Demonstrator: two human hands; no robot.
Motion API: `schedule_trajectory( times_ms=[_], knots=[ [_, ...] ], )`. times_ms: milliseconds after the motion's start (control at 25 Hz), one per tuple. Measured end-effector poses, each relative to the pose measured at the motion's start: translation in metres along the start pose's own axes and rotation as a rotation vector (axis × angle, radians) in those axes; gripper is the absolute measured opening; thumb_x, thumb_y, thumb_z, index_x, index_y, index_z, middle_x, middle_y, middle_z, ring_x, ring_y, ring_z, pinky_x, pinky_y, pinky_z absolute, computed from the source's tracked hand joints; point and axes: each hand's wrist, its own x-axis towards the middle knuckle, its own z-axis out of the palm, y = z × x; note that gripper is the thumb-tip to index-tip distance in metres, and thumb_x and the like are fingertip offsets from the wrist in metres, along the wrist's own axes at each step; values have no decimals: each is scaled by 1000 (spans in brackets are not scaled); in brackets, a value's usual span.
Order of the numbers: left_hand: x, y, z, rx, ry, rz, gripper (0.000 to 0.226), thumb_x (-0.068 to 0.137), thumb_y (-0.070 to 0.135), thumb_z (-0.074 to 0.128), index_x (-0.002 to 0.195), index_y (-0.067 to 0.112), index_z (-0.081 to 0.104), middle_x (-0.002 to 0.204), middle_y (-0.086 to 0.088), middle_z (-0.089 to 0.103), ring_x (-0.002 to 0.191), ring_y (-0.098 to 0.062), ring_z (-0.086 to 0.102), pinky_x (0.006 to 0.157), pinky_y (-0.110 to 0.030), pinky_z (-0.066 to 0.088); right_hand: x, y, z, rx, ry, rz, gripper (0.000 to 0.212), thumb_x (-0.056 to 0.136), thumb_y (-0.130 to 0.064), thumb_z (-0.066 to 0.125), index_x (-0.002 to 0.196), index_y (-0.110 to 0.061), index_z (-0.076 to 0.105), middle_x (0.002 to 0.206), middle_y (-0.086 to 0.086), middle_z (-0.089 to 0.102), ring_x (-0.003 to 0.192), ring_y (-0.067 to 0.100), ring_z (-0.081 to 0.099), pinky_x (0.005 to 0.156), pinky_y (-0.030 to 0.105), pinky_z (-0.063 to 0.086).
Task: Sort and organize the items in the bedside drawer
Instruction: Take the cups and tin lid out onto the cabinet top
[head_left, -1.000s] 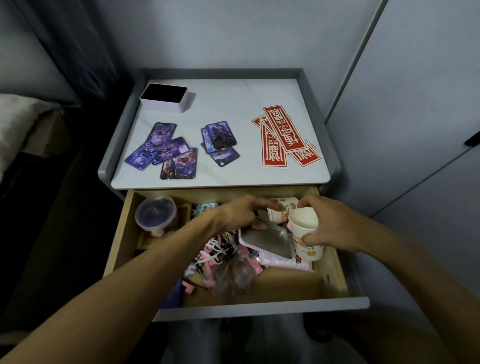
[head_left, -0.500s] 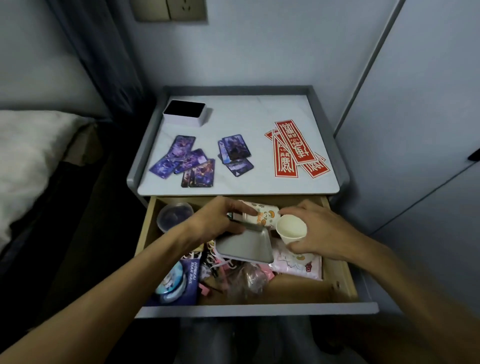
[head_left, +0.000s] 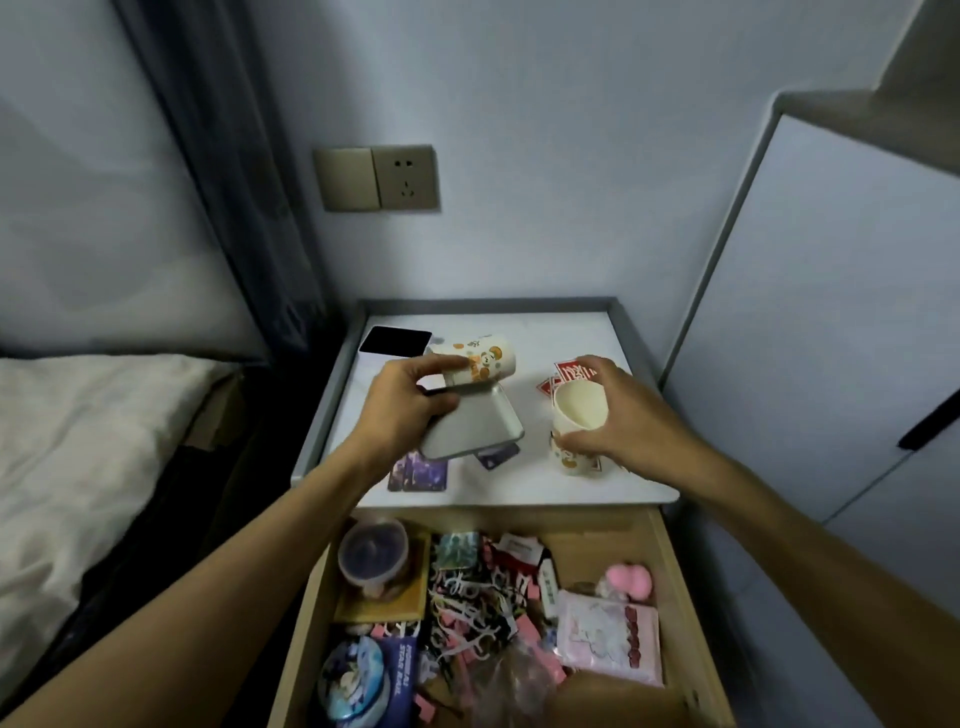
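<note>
My left hand (head_left: 402, 410) holds a grey metal tin lid (head_left: 475, 428) and a patterned paper cup (head_left: 480, 361) lying on its side, both raised over the nightstand top (head_left: 535, 332). My right hand (head_left: 623, 415) grips an upright paper cup (head_left: 576, 415) with an orange print, just above the top's right part. Below, the open wooden drawer (head_left: 670, 571) is full of clutter: a round lidded tub (head_left: 373, 552), pink and white clips (head_left: 475, 603), a pink packet (head_left: 613, 642), a pink fluffy item (head_left: 629, 579) and a round badge (head_left: 353, 680).
On the nightstand lie a white box with a black top (head_left: 396, 343), purple cards (head_left: 417, 474) and red paper strips (head_left: 571, 371), partly hidden by my hands. A bed (head_left: 78, 447) is at the left, a white cabinet (head_left: 831, 312) at the right, a wall socket (head_left: 379, 177) behind.
Both hands rose out of the drawer to above the nightstand top, the left carrying the tin lid and lying cup, the right carrying the upright cup. The camera tilted up.
</note>
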Motion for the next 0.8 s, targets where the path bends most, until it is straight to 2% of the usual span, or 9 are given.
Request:
schedule_trajectory(
  times_ms=[80,160,240,400,480,600,800],
  knots=[
    [46,-7,8,52,72,35,46,80,-5,69,108,31,73,118,-3,68,100,-22,67,89,-41,57,30,9,-4,-86,60,49,89,71,-39,84,141,-28,31,140,-2,45,109,20,57,83,34,55],
    [97,-15,22,105,136,41,48,77,-3,71,104,37,73,116,-2,70,98,-18,67,88,-38,57,66,19,-6,-165,116,56,83,71,-32,85,136,-25,34,137,0,46,107,22,56,80,36,55],
    [150,-27,39,153,150,51,46,78,0,73,107,35,73,113,1,71,95,-17,68,87,-37,57,106,33,-7,-224,140,32,85,71,-27,85,139,-25,35,140,0,43,117,25,50,87,37,51],
    [206,-50,57,238,117,83,43,80,4,72,108,36,73,112,1,71,92,-17,67,84,-37,57,158,50,5,-333,138,-93,88,75,-18,80,147,-26,30,147,-2,41,134,21,36,109,39,27],
    [227,-62,66,284,82,108,42,80,6,73,108,37,73,113,4,71,94,-16,67,84,-38,56,183,60,16,-390,141,-136,87,75,-14,77,147,-26,30,145,-3,45,133,18,39,111,37,23],
    [243,-74,76,377,53,153,41,78,10,76,108,37,73,114,8,71,97,-16,66,86,-39,54,205,69,29,-374,146,-166,83,73,-9,77,142,-27,35,137,-4,52,127,17,45,107,34,26],
    [243,-72,80,485,93,142,32,76,26,81,106,36,73,98,6,74,84,-13,65,75,-29,51,223,71,39,-396,179,-191,81,73,-8,79,141,-21,37,136,0,53,127,19,45,106,33,25]
  ],
)
